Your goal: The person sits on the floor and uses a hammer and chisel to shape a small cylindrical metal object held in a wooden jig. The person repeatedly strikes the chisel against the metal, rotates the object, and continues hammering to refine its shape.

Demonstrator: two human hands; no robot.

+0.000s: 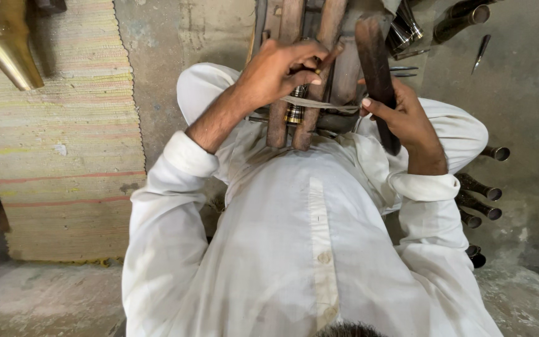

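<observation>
A seated person's right hand [407, 118] grips a dark wooden bow stick [377, 75], its long axis running up away from the body, while the left hand [279, 68] pinches a thin tool [327, 59] just above a brass-banded piece [294, 109].

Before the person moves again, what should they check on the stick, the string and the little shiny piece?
1. Right hand closed on the dark wooden stick: ok.
2. Left hand resting on the wooden frame, thin tool pinched in its fingers: ok.
3. String runs across from frame to stick: ok; how tight, cannot tell.
4. Small banded metal piece sits between the frame's bars: ok; whether the string wraps it, cannot tell.
5. Metal tubes on the floor lie apart from both hands: ok.
</observation>
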